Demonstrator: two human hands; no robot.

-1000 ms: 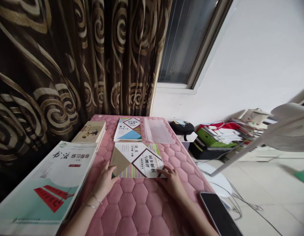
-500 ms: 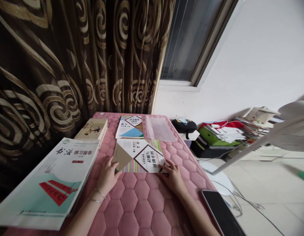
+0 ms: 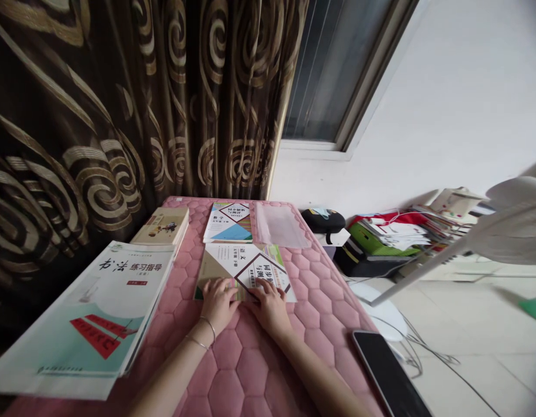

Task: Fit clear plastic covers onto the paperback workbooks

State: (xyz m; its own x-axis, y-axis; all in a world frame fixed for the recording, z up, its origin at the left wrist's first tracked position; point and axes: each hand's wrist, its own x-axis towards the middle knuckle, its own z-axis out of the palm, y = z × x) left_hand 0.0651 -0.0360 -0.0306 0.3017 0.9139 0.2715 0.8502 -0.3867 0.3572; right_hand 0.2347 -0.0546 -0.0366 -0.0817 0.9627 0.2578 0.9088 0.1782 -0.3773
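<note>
A workbook (image 3: 224,260) with Chinese lettering and a white, tan and striped cover lies sideways on the pink quilted surface (image 3: 250,370). My left hand (image 3: 218,306) rests on its near edge, fingers stretched over the striped part of the cover. Beside it, my right hand (image 3: 270,307) lies on the same cover with fingers spread, thumbs close together. Just beyond sits a similar workbook (image 3: 227,225) with a blue triangle. To the right of that one is a clear plastic book cover (image 3: 280,226), lying flat.
At left is a stack of books topped by a calligraphy workbook (image 3: 133,301), with a smaller tan book (image 3: 161,225) behind. A phone (image 3: 389,370) lies at the near right edge. Past that edge stand a white lamp (image 3: 424,269) and a black case (image 3: 324,221). A curtain (image 3: 176,104) hangs behind.
Both hands have moved inward from the workbook's two near corners to the middle of its near edge, with fingers now on the cover. The workbook has shifted slightly.
</note>
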